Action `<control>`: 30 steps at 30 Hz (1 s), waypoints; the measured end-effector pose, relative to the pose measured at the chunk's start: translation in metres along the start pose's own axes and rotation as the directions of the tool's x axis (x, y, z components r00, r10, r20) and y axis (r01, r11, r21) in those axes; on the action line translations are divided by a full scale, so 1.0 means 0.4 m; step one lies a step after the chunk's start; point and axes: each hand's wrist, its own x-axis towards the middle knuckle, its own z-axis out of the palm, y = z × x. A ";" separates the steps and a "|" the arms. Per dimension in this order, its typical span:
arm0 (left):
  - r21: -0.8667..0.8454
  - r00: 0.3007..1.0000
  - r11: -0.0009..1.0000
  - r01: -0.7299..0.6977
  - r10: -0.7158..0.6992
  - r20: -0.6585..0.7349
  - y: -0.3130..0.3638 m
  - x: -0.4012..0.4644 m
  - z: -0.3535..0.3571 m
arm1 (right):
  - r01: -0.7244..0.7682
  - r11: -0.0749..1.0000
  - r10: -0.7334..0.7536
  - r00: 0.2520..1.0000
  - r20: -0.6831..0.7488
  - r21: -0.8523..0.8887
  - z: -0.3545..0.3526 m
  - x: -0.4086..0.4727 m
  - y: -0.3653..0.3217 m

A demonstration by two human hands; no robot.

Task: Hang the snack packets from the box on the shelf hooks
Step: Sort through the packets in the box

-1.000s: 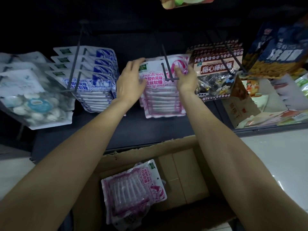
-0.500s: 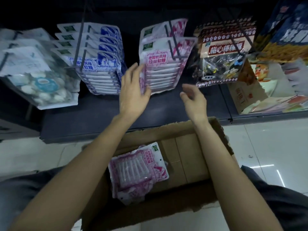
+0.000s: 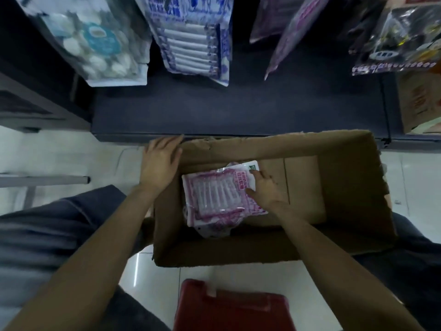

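A stack of pink-and-white snack packets (image 3: 214,194) lies in the left part of an open cardboard box (image 3: 346,149) on the floor. My right hand (image 3: 265,189) is down inside the box, thumb and forefinger lying on the right side of the top packet; whether the other fingers reach under its edge is hidden. My left hand (image 3: 160,163) rests with loose fingers on the box's far left corner. More of the same pink packets (image 3: 293,27) hang from the shelf above; their hooks are out of frame.
Blue-and-white packets (image 3: 191,39), bags of white sweets (image 3: 95,44) and dark candy packets (image 3: 393,44) hang along the shelf. The dark shelf base (image 3: 238,111) runs just behind the box. A red object (image 3: 229,309) sits on the tiled floor near me.
Both hands left the hanging pink packets and came down. The right hand went into the box onto the top packet; the left dropped to the box corner. My view tilted downward.
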 end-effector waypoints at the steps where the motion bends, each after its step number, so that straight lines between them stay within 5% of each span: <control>1: -0.006 1.000 1.000 -0.002 0.002 0.017 -0.004 -0.005 0.011 | -0.085 0.996 0.084 0.996 0.036 0.028 0.026 0.022 0.013; 4: -0.005 1.000 1.000 -0.024 0.024 0.015 -0.012 -0.019 0.028 | -0.252 0.949 0.238 0.967 0.095 0.191 0.092 0.064 0.062; 8: -0.013 1.000 1.000 -0.007 0.007 0.006 -0.006 -0.015 0.029 | -0.428 0.745 0.370 0.903 0.218 0.511 0.133 0.073 0.082; 11: 0.000 1.000 1.000 0.019 -0.019 -0.007 0.012 -0.022 0.024 | -0.428 0.668 0.361 0.902 0.239 0.609 0.106 0.032 0.044; 14: -0.035 0.999 0.999 -0.013 0.011 -0.034 0.058 -0.033 0.012 | -0.241 0.824 0.276 0.961 0.008 0.513 0.060 -0.034 -0.004; 17: -0.107 0.969 0.968 -0.225 0.234 0.077 0.127 -0.042 -0.002 | 0.016 0.971 0.049 0.963 -0.264 0.238 0.021 -0.129 -0.047; 22: -0.136 0.831 0.844 -0.519 0.535 0.150 0.244 -0.015 -0.048 | 0.257 0.952 -0.306 0.776 -0.552 -0.166 -0.094 -0.266 -0.056; 26: -0.343 0.853 0.817 -0.464 0.516 0.075 0.321 0.004 -0.112 | 0.331 0.939 -0.316 0.716 -0.622 -0.096 -0.254 -0.319 -0.033; 30: -0.480 0.894 0.758 -0.442 0.415 -0.168 0.417 0.047 -0.190 | 0.527 0.816 -0.228 0.672 -0.705 0.238 -0.460 -0.365 -0.031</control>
